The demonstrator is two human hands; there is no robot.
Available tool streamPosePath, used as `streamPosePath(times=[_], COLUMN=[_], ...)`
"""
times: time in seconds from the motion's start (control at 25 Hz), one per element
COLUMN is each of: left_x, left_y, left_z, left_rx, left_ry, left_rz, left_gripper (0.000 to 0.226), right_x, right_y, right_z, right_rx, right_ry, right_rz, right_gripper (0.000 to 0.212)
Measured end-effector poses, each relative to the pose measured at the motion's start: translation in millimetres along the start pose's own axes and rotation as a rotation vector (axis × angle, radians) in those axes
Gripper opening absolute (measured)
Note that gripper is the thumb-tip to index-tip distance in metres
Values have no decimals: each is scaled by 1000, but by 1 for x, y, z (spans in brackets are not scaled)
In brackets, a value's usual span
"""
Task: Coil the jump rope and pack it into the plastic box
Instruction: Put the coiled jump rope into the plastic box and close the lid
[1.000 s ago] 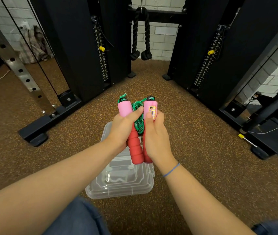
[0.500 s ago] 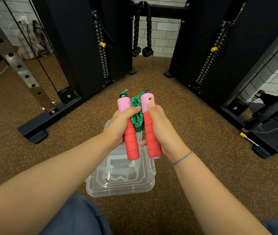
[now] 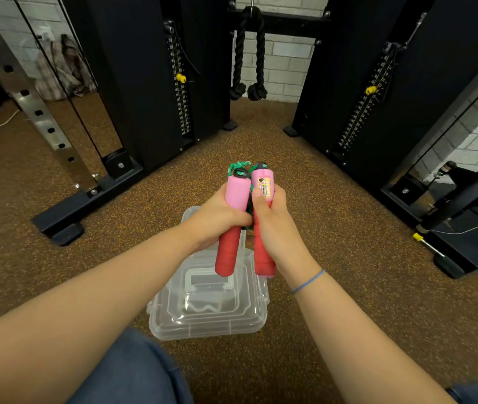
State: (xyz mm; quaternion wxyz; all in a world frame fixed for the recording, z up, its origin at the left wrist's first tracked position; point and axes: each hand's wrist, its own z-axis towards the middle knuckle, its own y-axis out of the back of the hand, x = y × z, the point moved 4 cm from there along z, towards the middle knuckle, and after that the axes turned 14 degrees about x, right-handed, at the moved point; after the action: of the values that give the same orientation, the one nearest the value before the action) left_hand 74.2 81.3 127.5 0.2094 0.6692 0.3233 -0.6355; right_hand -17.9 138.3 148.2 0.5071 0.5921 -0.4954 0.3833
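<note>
Both handles have closed up side by side since a moment ago, the green cord now mostly hidden between them.

Left hand (image 3: 217,220) is wrapped tight round the left handle (image 3: 232,225) and right hand (image 3: 275,225) round the right handle (image 3: 263,228), with the bunched rope (image 3: 239,168) showing only as a tuft at the pink tops. The bundle hangs above the plastic box (image 3: 211,313) on the brown floor (image 3: 348,258), whose lid looks shut. Coiling seems done; packing likely calls for freeing one hand to open the box.
</note>
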Motion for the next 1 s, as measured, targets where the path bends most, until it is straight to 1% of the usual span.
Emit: streamPosePath(times=[0.08,0.16,0.24,0.28,0.36,0.48,0.52,0.56,0.6,0.68,0.72,0.76,0.8,0.84,0.88,0.92,1.0], left_x=[1,2,3,2,2,1,1,-1,-3,-7,-11,-15,-18,-18,-19,-17,-13], left_y=[-7,-12,-12,-10,-6,2,5,5,9,18,22,27,32,37,44,53,70], left_z=[-5,-8,-10,-10,-11,-10,-10,-10,-11,-11,-11,-12,-12,-12,-13,-14,-17], left_rx=[99,131,138,142,137,45,15,4,-3,2,61,131,179,223,255,274,277], left_ry=[59,105,101,81,34,-46,-62,-69,-73,-104,-131,-170,-187,-181,-173,-173,-171], left_rz=[-51,-116,-154,-166,-202,-299,-334,-361,-383,-453,-518,-587,-645,-665,-683,-697,-692], left_gripper=[67,66,54,47,36,26,23,18,14,20,18,24,43,58,66,69,70], right_x=[-4,-7,-8,-9,-12,-16,-15,-10,0,11,11,8,1,-10,-28,-49,-99], right_y=[-1,-3,-8,-10,-14,-17,-19,-23,-28,-31,-28,-23,-16,-9,-2,3,12], right_z=[0,-1,-3,-1,7,11,12,13,13,13,15,16,17,18,20,23,24], right_rx=[-11,-18,-5,7,34,150,183,198,196,227,216,185,142,100,78,67,73], right_ry=[12,28,47,43,37,56,66,63,58,127,150,177,196,185,131,36,-192], right_rz=[-25,-42,-5,42,157,303,330,344,355,428,502,566,602,594,546,455,205], right_gripper=[37,38,39,43,62,97,103,102,95,73,61,50,45,44,43,41,38])
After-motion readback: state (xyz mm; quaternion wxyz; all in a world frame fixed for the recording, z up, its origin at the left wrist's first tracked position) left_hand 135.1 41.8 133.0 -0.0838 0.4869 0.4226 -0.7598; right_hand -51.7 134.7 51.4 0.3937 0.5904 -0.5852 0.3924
